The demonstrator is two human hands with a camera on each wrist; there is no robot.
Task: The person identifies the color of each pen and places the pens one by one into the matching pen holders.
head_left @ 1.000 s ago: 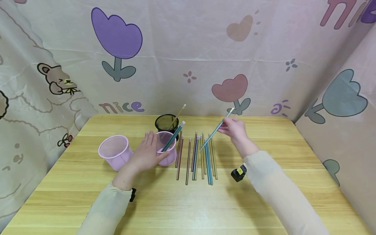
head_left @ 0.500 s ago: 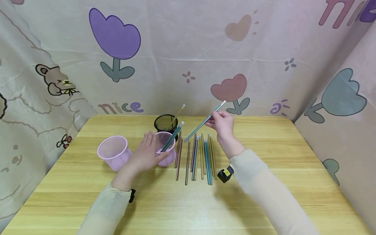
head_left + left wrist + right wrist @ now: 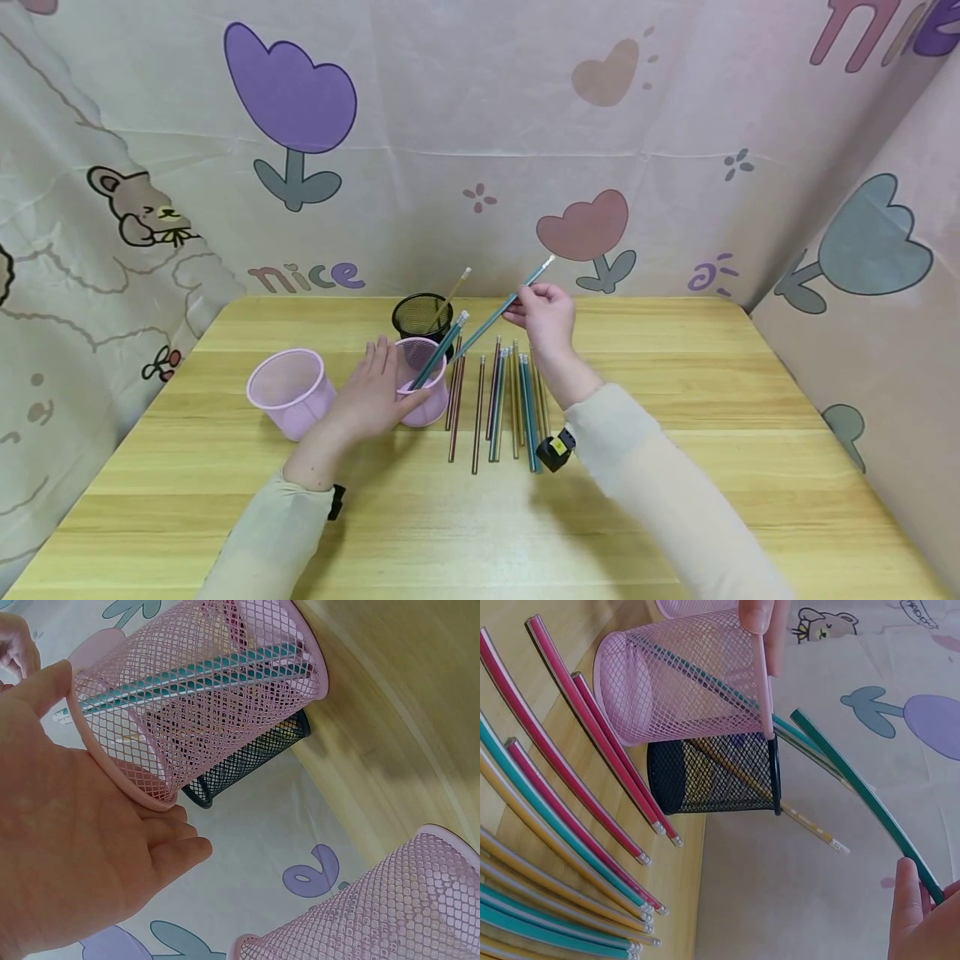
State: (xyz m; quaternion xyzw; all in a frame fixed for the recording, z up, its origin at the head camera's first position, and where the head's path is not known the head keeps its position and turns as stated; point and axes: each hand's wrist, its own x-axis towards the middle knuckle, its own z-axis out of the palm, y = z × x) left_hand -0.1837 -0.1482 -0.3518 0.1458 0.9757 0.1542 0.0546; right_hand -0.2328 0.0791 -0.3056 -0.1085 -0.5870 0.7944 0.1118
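Since a second ago, a teal pencil (image 3: 498, 311) is being carried leftward, pinched in the right grip (image 3: 546, 318), its tip nearing the pink cup (image 3: 424, 392). That cup is being steadied by the left grip (image 3: 369, 398), fingers straight against its mesh wall. One teal pencil is already leaning inside; a yellow one is standing in the black cup (image 3: 423, 314). About a dozen slim, glossy pencils (image 3: 498, 400) are lying below the right grip on the wood-grain table (image 3: 675, 467), still being sorted.
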